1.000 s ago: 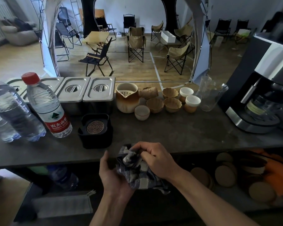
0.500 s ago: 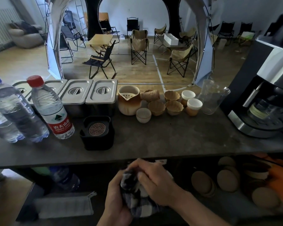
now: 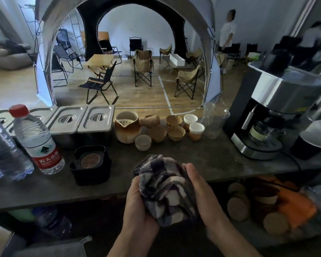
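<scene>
the dark blue and white checked cloth (image 3: 165, 190) is bunched into a loose ball between both hands, held in the air just over the front edge of the dark grey counter (image 3: 202, 154), not resting on it. the left hand (image 3: 137, 206) cups it from below and from the side, fingers curled into the folds; the right hand (image 3: 200, 193) closes on the other side, fingers bent round the bundle.

it looks soft, light and limp, so it should crush and reshape freely and hardly slip. any fold gives a hold, though a corner or hem would serve best for shaking it flat.

beyond it on the counter stand a small pale ceramic cup (image 3: 143, 142) and a beige glazed pitcher (image 3: 126, 128), probably fragile. a black square tray (image 3: 90, 164) lies to the left.
</scene>
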